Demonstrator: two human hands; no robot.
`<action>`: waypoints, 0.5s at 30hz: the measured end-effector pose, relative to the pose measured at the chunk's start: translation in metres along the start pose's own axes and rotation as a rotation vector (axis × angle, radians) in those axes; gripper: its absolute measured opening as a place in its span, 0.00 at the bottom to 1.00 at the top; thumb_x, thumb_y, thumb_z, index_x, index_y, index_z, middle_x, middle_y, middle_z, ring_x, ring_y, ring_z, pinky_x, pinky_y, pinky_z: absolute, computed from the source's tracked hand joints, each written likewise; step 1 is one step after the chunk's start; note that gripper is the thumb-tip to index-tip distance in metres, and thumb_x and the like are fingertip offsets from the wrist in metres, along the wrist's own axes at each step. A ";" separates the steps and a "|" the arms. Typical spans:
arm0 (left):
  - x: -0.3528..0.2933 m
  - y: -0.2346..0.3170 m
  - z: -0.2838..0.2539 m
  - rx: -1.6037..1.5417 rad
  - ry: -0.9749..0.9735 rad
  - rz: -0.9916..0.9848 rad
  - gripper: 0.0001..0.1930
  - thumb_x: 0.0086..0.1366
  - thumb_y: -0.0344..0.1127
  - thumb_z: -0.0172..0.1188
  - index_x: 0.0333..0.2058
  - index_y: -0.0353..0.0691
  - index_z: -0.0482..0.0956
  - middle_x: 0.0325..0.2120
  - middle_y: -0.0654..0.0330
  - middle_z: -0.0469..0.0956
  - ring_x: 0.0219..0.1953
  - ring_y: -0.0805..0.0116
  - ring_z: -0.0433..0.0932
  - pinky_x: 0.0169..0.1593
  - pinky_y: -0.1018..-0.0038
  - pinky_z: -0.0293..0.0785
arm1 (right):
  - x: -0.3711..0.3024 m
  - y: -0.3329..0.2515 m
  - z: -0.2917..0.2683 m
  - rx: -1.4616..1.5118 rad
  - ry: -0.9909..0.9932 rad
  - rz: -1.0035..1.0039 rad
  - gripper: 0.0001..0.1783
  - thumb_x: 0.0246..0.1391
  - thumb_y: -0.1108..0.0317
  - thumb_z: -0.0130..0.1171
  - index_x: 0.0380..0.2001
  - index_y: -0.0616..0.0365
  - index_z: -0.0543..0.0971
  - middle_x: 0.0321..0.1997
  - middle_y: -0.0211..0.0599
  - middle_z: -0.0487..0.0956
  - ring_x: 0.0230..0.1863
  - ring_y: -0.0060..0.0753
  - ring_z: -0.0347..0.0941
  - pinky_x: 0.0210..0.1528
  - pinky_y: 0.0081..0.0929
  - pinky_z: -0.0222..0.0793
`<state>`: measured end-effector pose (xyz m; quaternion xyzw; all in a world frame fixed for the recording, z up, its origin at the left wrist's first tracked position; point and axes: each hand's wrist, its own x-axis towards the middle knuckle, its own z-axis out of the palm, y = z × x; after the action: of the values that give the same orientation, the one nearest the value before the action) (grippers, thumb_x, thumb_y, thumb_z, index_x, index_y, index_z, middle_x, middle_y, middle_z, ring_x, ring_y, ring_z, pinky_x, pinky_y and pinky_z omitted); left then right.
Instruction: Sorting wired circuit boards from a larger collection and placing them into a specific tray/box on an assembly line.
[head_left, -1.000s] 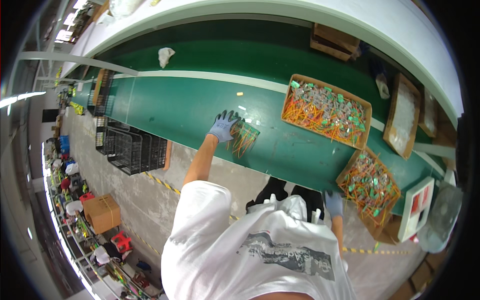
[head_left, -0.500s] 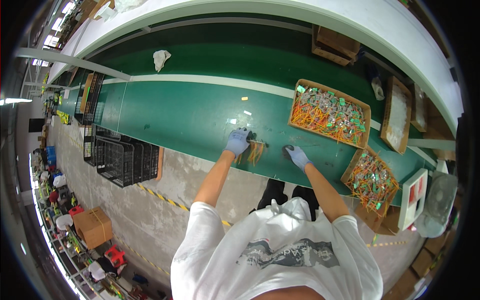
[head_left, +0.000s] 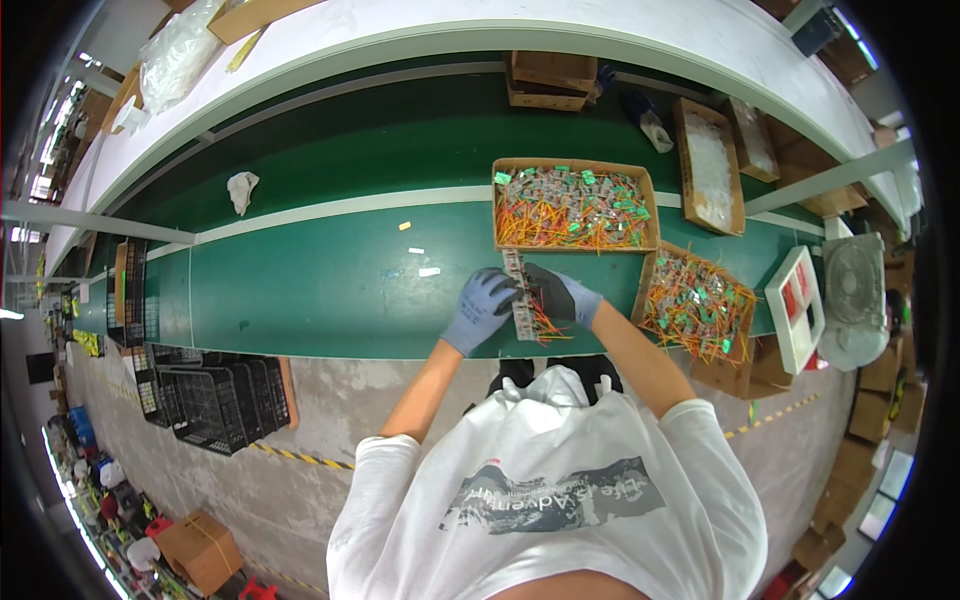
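Observation:
Both my hands wear grey-blue gloves with dark fingers. A long, narrow strip of small circuit boards with orange and red wires (head_left: 524, 326) stands lengthwise between them, at the near side of the green bench. My left hand (head_left: 481, 310) has its fingers closed on the strip's left side. My right hand (head_left: 570, 300) is closed at the strip's right side, by the wires; what its fingertips pinch is hidden. Just beyond lies a cardboard tray (head_left: 575, 249) full of similar small boards with orange wires and green pieces. A second filled cardboard tray (head_left: 641, 290) sits to the right.
Small white and yellow pieces (head_left: 429, 272) lie left of my hands on the green bench (head_left: 290, 290). A white cloth (head_left: 242, 192) lies farther back. Black crates (head_left: 215, 400) stand at the lower left. A white frame with red parts (head_left: 797, 308) and a clear plastic container (head_left: 855, 290) are at right.
My view has shifted to the right. The wired strip, lying under my left hand before, is now held lengthwise near the filled tray. My right hand has come in against it.

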<state>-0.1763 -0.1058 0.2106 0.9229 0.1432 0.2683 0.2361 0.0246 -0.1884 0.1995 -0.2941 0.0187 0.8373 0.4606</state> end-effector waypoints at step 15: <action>-0.007 0.004 0.047 -0.975 0.333 -1.126 0.18 0.66 0.43 0.53 0.49 0.37 0.74 0.41 0.53 0.76 0.42 0.65 0.77 0.46 0.71 0.72 | 0.023 0.059 -0.014 -0.660 0.529 -0.796 0.17 0.53 0.73 0.60 0.46 0.67 0.75 0.40 0.32 0.80 0.39 0.21 0.72 0.45 0.21 0.67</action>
<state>-0.1552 -0.1287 0.1743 0.4493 0.4915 0.2758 0.6932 -0.0235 -0.2092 0.1619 -0.6058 -0.2406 0.4592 0.6035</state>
